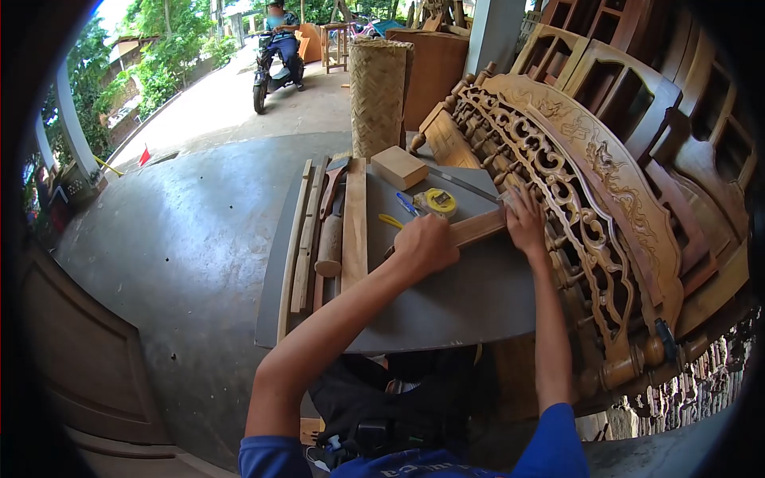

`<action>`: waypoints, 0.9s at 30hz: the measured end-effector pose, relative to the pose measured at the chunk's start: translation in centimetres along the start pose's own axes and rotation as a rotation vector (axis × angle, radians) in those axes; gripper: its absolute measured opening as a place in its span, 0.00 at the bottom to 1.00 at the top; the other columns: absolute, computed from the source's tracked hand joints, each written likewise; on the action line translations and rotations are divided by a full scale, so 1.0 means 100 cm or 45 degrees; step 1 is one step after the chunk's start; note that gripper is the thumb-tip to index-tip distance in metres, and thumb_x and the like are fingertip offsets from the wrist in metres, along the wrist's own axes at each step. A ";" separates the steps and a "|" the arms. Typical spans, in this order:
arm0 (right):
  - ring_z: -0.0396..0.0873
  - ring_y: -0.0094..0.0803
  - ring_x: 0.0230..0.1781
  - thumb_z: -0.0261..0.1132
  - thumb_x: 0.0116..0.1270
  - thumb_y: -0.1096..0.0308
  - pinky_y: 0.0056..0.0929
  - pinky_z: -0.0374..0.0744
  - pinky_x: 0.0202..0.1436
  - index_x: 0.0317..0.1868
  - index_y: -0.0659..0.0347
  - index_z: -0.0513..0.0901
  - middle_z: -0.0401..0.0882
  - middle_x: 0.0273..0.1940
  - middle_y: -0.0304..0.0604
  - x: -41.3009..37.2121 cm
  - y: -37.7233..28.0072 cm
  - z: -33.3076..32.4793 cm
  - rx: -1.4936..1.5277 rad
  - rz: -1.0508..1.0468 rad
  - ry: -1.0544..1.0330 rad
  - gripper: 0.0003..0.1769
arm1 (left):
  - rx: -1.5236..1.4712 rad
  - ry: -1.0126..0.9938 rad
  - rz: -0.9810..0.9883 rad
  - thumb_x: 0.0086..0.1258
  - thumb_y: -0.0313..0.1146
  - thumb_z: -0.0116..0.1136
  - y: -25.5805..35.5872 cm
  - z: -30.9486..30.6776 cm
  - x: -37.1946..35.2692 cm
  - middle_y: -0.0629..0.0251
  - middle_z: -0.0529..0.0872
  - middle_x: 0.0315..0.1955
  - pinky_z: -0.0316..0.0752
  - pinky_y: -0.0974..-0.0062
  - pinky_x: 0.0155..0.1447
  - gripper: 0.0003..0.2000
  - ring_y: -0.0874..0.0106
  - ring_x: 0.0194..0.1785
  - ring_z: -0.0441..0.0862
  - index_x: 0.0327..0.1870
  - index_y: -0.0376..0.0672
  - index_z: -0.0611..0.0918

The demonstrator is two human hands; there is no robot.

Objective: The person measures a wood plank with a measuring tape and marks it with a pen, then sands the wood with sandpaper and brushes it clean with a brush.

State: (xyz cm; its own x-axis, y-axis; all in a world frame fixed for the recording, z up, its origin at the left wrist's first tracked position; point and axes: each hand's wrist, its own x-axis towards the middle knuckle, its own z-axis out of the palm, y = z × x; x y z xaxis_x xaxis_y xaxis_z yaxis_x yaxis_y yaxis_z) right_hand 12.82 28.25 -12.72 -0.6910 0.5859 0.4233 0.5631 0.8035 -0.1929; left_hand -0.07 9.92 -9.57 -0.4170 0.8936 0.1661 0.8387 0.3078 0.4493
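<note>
A short wooden piece (478, 229) lies slantwise between my hands above the grey table (446, 311). My left hand (428, 243) is closed round its near left end. At its right end, my right hand (523, 215) is closed with the fingers against the wood and a small pale item that I cannot make out. Just behind the piece are a yellow tape measure (439, 202), a blue pen (408, 205) and a yellow-handled tool (390, 221). A wooden block (399, 167) sits farther back, beside a long dark metal tool (466, 185).
Wooden strips (355, 223), a brush (333, 179) and a round wooden mallet (329, 255) lie along the table's left side. Carved wooden panels (582, 215) lean at the right. A rolled woven mat (378, 95) stands behind; a person on a motorbike (275, 68) is beyond.
</note>
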 end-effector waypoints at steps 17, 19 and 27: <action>0.44 0.47 0.71 0.45 0.65 0.62 0.48 0.46 0.70 0.67 0.49 0.57 0.46 0.70 0.45 0.005 0.034 0.003 -0.031 0.052 -0.049 0.28 | 0.012 0.009 0.045 0.42 0.31 0.57 0.003 -0.004 -0.002 0.47 0.82 0.23 0.78 0.62 0.38 0.11 0.52 0.31 0.82 0.25 0.33 0.82; 0.48 0.50 0.69 0.46 0.63 0.69 0.48 0.46 0.70 0.66 0.52 0.59 0.49 0.69 0.46 -0.009 0.003 0.003 -0.122 -0.157 0.067 0.28 | 0.029 0.005 0.049 0.42 0.31 0.57 0.004 -0.003 -0.003 0.47 0.82 0.23 0.78 0.62 0.38 0.11 0.52 0.31 0.82 0.25 0.34 0.82; 0.50 0.44 0.69 0.48 0.60 0.68 0.43 0.48 0.70 0.64 0.50 0.64 0.54 0.68 0.45 0.013 0.004 0.017 -0.012 0.073 0.118 0.29 | 0.000 -0.008 0.010 0.42 0.33 0.58 0.003 -0.002 -0.004 0.48 0.82 0.25 0.77 0.63 0.40 0.11 0.54 0.33 0.82 0.25 0.34 0.82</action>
State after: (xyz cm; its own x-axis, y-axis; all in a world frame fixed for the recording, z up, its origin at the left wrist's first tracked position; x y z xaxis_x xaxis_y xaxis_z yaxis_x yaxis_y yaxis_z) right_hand 11.41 29.51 -13.74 -0.6127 0.6185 0.4919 0.6051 0.7676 -0.2114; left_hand 0.28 9.59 -9.32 -0.4083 0.8981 0.1636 0.8418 0.3011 0.4480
